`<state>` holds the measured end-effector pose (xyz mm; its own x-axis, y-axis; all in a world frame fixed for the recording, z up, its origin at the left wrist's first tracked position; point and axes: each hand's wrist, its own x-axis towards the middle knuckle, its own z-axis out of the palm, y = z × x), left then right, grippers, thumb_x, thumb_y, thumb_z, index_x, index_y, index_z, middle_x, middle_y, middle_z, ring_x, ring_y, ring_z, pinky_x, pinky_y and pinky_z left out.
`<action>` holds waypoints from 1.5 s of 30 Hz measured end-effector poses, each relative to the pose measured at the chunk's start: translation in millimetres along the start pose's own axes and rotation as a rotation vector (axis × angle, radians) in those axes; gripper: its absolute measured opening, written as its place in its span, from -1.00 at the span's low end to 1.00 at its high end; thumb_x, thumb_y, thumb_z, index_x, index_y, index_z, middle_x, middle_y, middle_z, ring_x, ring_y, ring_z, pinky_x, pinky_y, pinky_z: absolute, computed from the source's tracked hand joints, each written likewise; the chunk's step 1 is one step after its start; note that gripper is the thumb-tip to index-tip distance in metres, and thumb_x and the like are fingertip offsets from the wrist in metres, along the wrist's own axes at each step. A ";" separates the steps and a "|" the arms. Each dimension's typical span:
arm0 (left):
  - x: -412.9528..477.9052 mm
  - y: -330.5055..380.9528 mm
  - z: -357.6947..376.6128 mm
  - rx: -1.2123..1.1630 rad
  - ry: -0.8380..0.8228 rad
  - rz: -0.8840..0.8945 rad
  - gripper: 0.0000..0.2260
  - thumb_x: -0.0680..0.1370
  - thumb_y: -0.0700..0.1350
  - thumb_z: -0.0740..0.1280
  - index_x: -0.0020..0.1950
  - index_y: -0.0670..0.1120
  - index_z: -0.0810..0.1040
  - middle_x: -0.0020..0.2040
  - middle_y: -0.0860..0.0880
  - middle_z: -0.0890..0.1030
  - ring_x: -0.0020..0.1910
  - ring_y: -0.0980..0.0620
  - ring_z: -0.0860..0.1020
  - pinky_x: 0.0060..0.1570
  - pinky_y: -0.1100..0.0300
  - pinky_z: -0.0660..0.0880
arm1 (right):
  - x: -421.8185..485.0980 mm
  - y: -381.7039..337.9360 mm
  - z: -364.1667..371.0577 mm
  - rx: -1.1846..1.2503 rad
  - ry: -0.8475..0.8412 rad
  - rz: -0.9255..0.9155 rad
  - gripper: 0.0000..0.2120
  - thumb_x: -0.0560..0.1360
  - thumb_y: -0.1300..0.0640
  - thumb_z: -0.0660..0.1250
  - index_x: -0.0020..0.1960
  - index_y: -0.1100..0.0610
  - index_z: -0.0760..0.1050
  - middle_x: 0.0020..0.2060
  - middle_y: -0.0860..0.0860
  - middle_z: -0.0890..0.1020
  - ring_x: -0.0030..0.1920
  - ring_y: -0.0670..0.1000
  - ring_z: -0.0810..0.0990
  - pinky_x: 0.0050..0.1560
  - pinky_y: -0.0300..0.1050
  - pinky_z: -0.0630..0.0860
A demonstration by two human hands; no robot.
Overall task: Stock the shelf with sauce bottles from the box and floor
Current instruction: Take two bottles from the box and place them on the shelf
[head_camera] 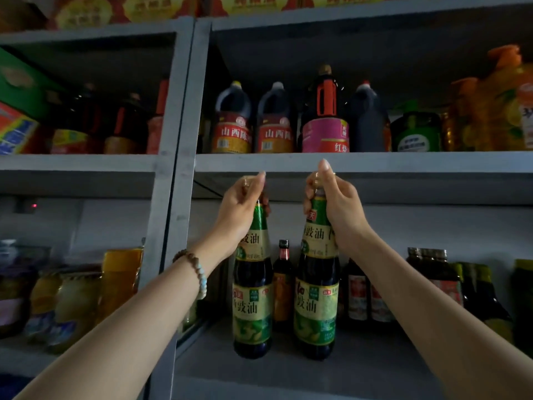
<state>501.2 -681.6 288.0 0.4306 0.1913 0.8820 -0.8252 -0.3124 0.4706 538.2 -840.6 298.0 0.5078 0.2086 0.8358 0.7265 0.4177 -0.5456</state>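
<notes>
Two tall dark sauce bottles with green and yellow labels stand side by side at the front of the grey lower shelf (288, 379). My left hand (240, 210) grips the neck of the left bottle (253, 307). My right hand (336, 206) grips the neck of the right bottle (316, 307), its forefinger pointing up. Both bottle bases look to be at the shelf surface; whether they touch it I cannot tell. The caps are hidden inside my hands. No box or floor is in view.
Behind the two bottles stand smaller dark bottles (284, 281) and more to the right (432, 284). The shelf above (375, 161) holds large vinegar jugs (230, 122) and orange containers (490, 105). A grey upright post (173, 197) divides off the left bay, which holds jars (72, 307).
</notes>
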 end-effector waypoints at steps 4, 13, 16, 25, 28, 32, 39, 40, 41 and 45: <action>23.4 -46.4 -15.2 -0.002 -0.057 0.039 -0.61 0.50 0.15 0.18 -0.13 -0.20 0.45 -0.36 0.00 0.48 -0.37 0.09 0.51 -0.25 0.27 0.47 | 19.3 40.5 16.2 -0.023 0.030 0.026 -0.64 0.54 -0.14 0.19 -0.19 0.14 0.47 -0.40 0.00 0.52 -0.43 -0.06 0.49 -0.37 -0.21 0.49; 29.2 -121.0 -21.1 -0.023 0.002 -0.100 -0.78 0.60 -0.02 0.17 -0.17 -0.09 0.46 -0.33 0.01 0.48 -0.47 0.29 0.51 -0.40 0.51 0.40 | 33.9 120.1 18.0 -0.011 0.036 0.133 -0.64 0.53 -0.15 0.21 -0.23 0.12 0.47 -0.40 0.01 0.52 -0.42 -0.05 0.48 -0.34 -0.18 0.48; 24.8 -135.1 -19.9 0.023 0.031 -0.157 -0.80 0.60 -0.02 0.17 -0.19 -0.05 0.45 -0.30 0.04 0.48 -0.46 0.40 0.50 -0.44 0.58 0.35 | 33.7 135.8 13.4 0.020 0.012 0.156 -0.64 0.54 -0.15 0.19 -0.21 0.12 0.47 -0.39 0.01 0.51 -0.41 -0.04 0.48 -0.34 -0.18 0.48; 13.8 -167.2 -27.9 0.164 0.027 -0.203 -0.52 0.55 0.12 0.17 0.00 -0.34 0.48 -0.18 -0.16 0.50 -0.32 0.15 0.49 -0.42 0.58 0.34 | 27.2 169.7 13.4 0.001 -0.072 0.239 -0.53 0.55 -0.22 0.09 -0.29 0.10 0.48 -0.40 0.03 0.53 -0.40 -0.01 0.49 -0.26 -0.12 0.48; 12.4 -173.4 -28.0 0.135 0.018 -0.201 -0.41 0.49 0.20 0.15 0.00 -0.38 0.46 -0.13 -0.22 0.52 -0.22 -0.05 0.46 -0.38 0.55 0.35 | 25.8 176.2 14.7 0.004 -0.108 0.239 -0.48 0.55 -0.24 0.07 -0.33 0.12 0.47 -0.42 0.05 0.52 -0.40 0.00 0.50 -0.29 -0.15 0.49; 15.0 -176.8 -26.4 0.138 0.013 -0.229 -0.46 0.53 0.17 0.16 0.06 -0.35 0.47 -0.13 -0.17 0.52 -0.35 0.18 0.47 -0.44 0.55 0.34 | 27.2 184.5 13.4 -0.015 -0.113 0.256 -0.46 0.54 -0.25 0.08 -0.37 0.12 0.48 -0.44 0.05 0.53 -0.41 -0.01 0.53 -0.29 -0.17 0.47; 11.7 -179.7 -23.2 0.231 0.002 -0.219 -0.57 0.56 0.18 0.12 0.10 -0.14 0.53 -0.05 -0.11 0.58 -0.33 0.45 0.48 -0.31 0.63 0.34 | 26.4 185.2 2.0 -0.003 -0.169 0.305 -0.51 0.46 -0.30 0.16 -0.32 0.11 0.46 -0.39 0.03 0.53 -0.38 -0.03 0.52 -0.25 -0.16 0.51; 8.5 -178.7 -23.5 0.233 -0.005 -0.218 -0.58 0.55 0.18 0.11 0.12 -0.11 0.51 -0.02 -0.07 0.58 -0.28 0.47 0.47 -0.25 0.62 0.35 | 22.9 185.5 2.8 -0.065 -0.181 0.303 -0.49 0.42 -0.33 0.19 -0.25 0.14 0.49 -0.35 0.04 0.55 -0.34 -0.02 0.56 -0.22 -0.14 0.55; 3.7 -177.3 -24.7 0.226 -0.021 -0.231 -0.58 0.56 0.19 0.09 0.17 -0.09 0.47 0.00 -0.03 0.56 -0.21 0.47 0.47 -0.17 0.58 0.37 | 18.0 187.9 1.8 -0.134 -0.185 0.308 -0.43 0.36 -0.36 0.24 -0.13 0.17 0.53 -0.27 0.06 0.59 -0.26 -0.01 0.60 -0.15 -0.10 0.58; -33.4 -170.4 -36.9 0.283 -0.144 -0.403 -0.59 0.56 0.17 0.07 0.38 0.11 0.18 0.05 0.29 0.34 0.05 0.30 0.36 0.08 0.43 0.24 | -17.1 197.9 -14.3 -0.145 -0.175 0.326 -0.34 0.30 -0.28 0.31 0.31 0.01 0.41 0.11 -0.05 0.62 0.07 -0.09 0.62 0.02 -0.18 0.55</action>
<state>614.0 -600.4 177.5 0.7568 0.2241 0.6140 -0.4607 -0.4834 0.7443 679.9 -774.1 174.8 0.6449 0.4624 0.6085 0.6047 0.1782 -0.7763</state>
